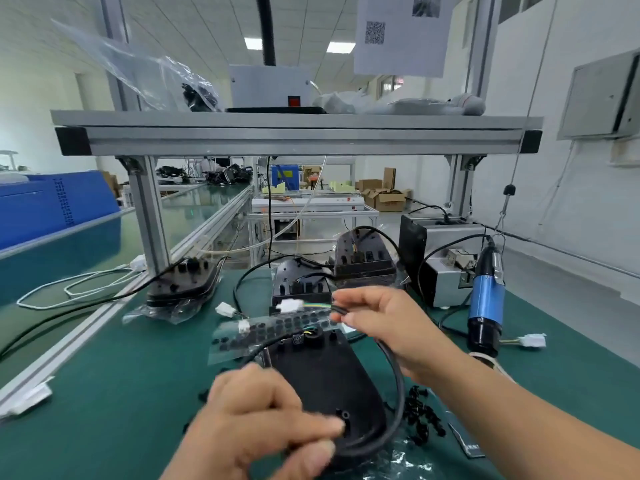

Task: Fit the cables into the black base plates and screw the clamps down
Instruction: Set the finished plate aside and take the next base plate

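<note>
A black base plate (pixel 322 379) lies on the green mat in front of me. A thick black cable (pixel 398 386) loops round its right side. My right hand (pixel 384 320) pinches the cable's far end, where coloured wires lead left to a white connector (pixel 289 305). My left hand (pixel 263 424) holds the cable's near part over the plate's near end; its fingers are blurred. A clear sheet of black pads (pixel 263 332) lies across the plate's far end.
Several other base plates with cables, one stack (pixel 363 261) among them, stand at the back of the mat. A blue electric screwdriver (pixel 485 303) hangs at the right, before a metal screw feeder (pixel 446 265). Loose black screws (pixel 420 414) lie right of the plate. An aluminium shelf frame (pixel 294 133) spans overhead.
</note>
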Demonstrator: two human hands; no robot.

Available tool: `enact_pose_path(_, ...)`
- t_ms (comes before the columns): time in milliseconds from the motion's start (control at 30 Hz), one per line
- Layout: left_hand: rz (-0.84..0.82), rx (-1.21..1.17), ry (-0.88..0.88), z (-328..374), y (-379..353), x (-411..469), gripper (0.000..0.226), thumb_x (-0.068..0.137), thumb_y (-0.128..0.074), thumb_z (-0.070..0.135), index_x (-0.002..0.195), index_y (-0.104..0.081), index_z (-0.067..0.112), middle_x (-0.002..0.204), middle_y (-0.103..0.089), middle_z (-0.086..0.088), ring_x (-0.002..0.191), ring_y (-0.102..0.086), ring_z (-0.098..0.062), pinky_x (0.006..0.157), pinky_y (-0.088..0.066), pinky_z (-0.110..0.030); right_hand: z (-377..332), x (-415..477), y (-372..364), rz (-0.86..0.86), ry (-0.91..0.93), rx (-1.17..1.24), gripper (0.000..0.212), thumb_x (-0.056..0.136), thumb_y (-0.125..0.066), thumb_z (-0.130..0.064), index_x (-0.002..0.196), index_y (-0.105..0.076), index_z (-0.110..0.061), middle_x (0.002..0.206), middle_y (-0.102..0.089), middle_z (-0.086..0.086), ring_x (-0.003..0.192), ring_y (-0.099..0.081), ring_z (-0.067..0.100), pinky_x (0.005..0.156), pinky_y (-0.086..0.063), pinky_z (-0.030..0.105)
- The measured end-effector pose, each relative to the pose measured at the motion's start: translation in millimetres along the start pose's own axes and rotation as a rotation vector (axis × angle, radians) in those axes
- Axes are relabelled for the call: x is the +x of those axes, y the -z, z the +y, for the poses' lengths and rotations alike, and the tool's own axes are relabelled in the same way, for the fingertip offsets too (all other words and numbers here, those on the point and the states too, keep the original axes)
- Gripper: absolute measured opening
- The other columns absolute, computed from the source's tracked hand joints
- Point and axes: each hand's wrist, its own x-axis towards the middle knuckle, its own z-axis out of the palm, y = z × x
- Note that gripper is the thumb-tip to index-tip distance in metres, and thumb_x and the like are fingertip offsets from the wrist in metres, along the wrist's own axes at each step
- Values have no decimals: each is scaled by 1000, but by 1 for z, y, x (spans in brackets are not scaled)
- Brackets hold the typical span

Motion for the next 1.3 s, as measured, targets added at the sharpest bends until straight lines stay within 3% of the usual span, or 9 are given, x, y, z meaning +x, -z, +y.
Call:
enact_pose_path(133, -38, 48, 62, -1, -10, -16, 20, 83, -53, 63, 93, -69, 54, 95, -59, 20, 94, -57, -2, 89, -38, -14, 11, -14, -4, -72, 32, -156, 33, 86, -62, 9, 100, -70, -20, 103, -74, -1, 98, -69, 10, 85, -51, 18)
enact_pose_path(300, 46, 92, 694, -3, -23, -33, 91, 59, -41, 90, 139, -24, 48, 154, -20, -2, 137, -28, -28, 109, -27, -38, 17, -25, -7, -47, 43, -327, 30, 85, -67, 0, 96, -70, -28, 98, -73, -6, 93, -68, 5, 86, -49, 14)
enact_pose_path(433, 88, -312, 1095, 4, -23, -27, 96, 78, -70, 39, 146, -3, 39, 155, -21, 8, 126, -38, -1, 96, -38, -10, 11, -30, -9, 129, 48, -768, 31, 89, -65, -34, 62, -66, -18, 61, -59, -5, 59, -53, 10, 61, -43, 20)
enact_pose_path(500, 128, -541, 1239, -2, -24, -24, 80, 85, -66, 26, 150, -20, 25, 146, -40, 0, 101, -51, -3, 96, -44, -25, 4, -32, -10, 73, -20, -885, 53, 94, -56, -36, 50, -39, -11, 48, -34, 0, 50, -30, 14, 57, -33, 31)
enact_pose_path(700, 153, -922, 1338, 14, -29, -7, 29, 92, -56, 12, 108, -49, -11, 87, -63, -17, 71, -61, -29, 62, -49, -42, 5, -42, -17, 127, -262, -561, 30, 93, -50, -16, 93, -58, 13, 98, -73, 11, 75, -55, 13, 64, -42, 32)
enact_pose_path(900, 333, -625, 1373, 27, -29, -6, 58, 95, -33, 46, 149, -24, 28, 155, -23, -4, 140, -26, -23, 113, -22, -32, -6, -56, -22, 153, -337, -285, 28, 91, -49, -3, 104, -48, 21, 103, -53, 44, 97, -30, 18, 85, -18, 34)
enact_pose_path(1033, 255, -907, 1280, 20, -33, 21, 61, 80, -69, 29, 135, -44, 16, 111, -65, -15, 95, -65, -35, 82, -54, -49, -9, -61, -22, 106, -334, -256, 26, 91, -47, 1, 84, -72, 3, 86, -69, 28, 64, -57, 15, 60, -41, 23)
enact_pose_path(1133, 404, -1091, 1195, 19, -30, 28, 17, 87, -57, 7, 104, -60, 6, 78, -68, -18, 61, -65, -30, 52, -54, -37, -21, -54, -20, 229, -283, -102, 30, 92, -51, 1, 100, -73, -18, 92, -75, 0, 81, -70, 12, 80, -55, 25)
enact_pose_path(1300, 551, -1183, 1026, 14, -34, 34, 30, 87, -50, -1, 110, -61, 14, 91, -72, -18, 73, -69, -30, 59, -56, -38, -33, -42, -18, 182, -291, 72, 20, 96, -54, -15, 104, -73, -20, 92, -76, 5, 84, -72, 21, 72, -56, 36)
